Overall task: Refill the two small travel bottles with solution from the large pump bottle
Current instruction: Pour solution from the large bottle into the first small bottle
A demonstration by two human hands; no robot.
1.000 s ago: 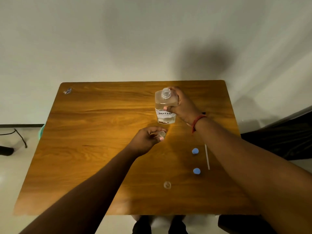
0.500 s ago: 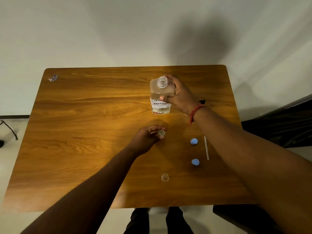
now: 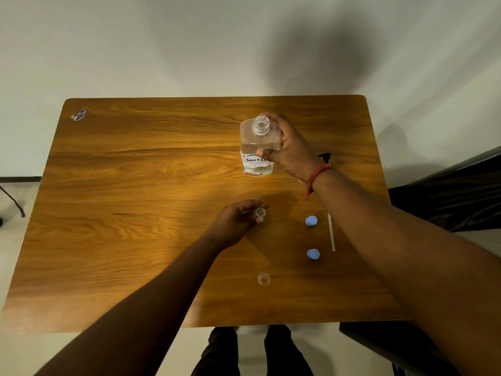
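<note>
Lifted slightly, right hand (image 3: 291, 150) grips large bottle (image 3: 257, 147); left hand (image 3: 235, 221) seemingly pinches half-hidden travel bottle (image 3: 260, 213).

On the wooden tabletop (image 3: 135, 213) you have wide free room at the left. At the right, two blue round caps (image 3: 311, 221) and a thin white tube (image 3: 331, 232) stand in your way; a small clear bottle (image 3: 263, 278) stands near you.
</note>
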